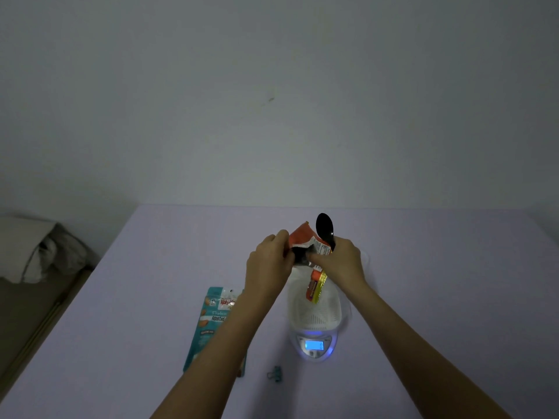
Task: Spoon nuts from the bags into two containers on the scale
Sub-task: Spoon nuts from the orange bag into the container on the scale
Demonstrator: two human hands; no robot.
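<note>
I hold an orange nut bag [302,240] up above a white container [314,316] that sits on a small scale [314,346] with a lit blue display. My left hand [269,261] pinches the bag's left top edge. My right hand [341,261] grips the right edge and also holds a black spoon [324,226], its bowl pointing up. The bag's mouth is pulled open between my hands. A teal bag of roasted nuts [211,322] lies flat on the table to the left, partly under my left forearm. Only one container can be made out.
A small teal binder clip [275,373] lies on the lilac table [438,297] in front of the scale. The table's far edge meets a plain wall. A bed with a grey pillow [36,249] stands off the table's left side.
</note>
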